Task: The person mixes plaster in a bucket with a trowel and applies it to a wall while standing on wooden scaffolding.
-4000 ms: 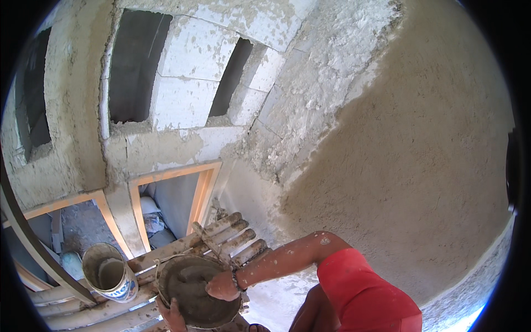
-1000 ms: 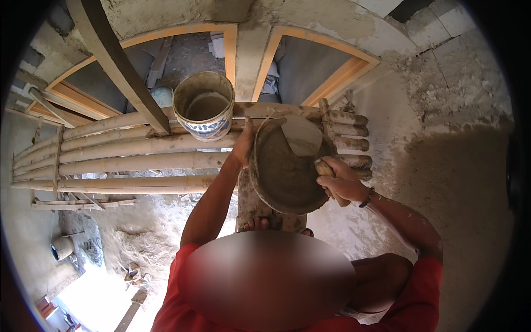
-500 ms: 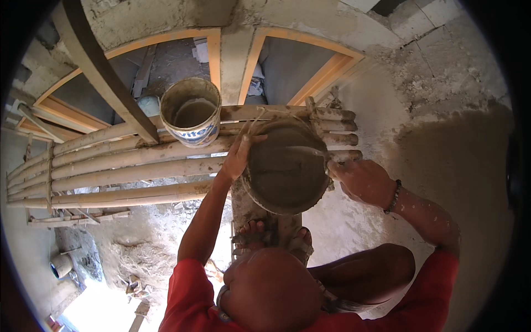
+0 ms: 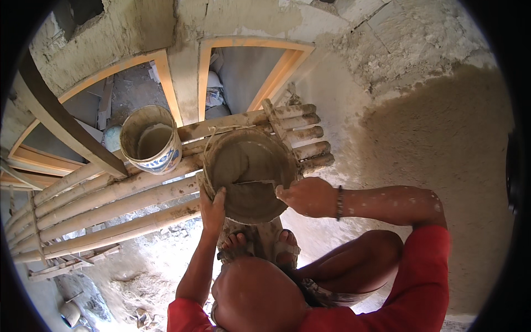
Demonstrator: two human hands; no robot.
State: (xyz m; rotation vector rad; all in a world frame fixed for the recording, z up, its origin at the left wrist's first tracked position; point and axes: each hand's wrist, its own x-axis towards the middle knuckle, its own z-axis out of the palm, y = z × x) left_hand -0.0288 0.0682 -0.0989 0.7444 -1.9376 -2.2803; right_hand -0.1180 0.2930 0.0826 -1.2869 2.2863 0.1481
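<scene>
A round bucket (image 4: 287, 149) of wet grey mortar (image 4: 228, 157) stands in front of me on the bamboo poles and plank. My left hand (image 4: 212, 213) grips its near left rim, thumb on top and fingers outside. On its right side, my right hand (image 4: 310, 197) is closed round what looks like a trowel (image 4: 251, 183); the handle is hidden in my fist. Its straight edge lies across the mortar, and part of the blade seems covered. A curved ridge shows in the mortar beyond it. My feet (image 4: 286, 249) are just on the near side of the bucket.
A white plastic bucket (image 4: 176, 155), mortar-smeared inside, stands on the bamboo poles (image 4: 110, 213) at left. A curved-looking timber post (image 4: 66, 124) rises beside it. Orange-framed window openings (image 4: 203, 77) lie beyond. The wall (image 4: 431, 133) at right has a damp plastered patch.
My left hand has moved from the bucket's far left rim to its near left rim. The trowel has come nearer me through the mortar, leaving a ridge. The whole view has shifted.
</scene>
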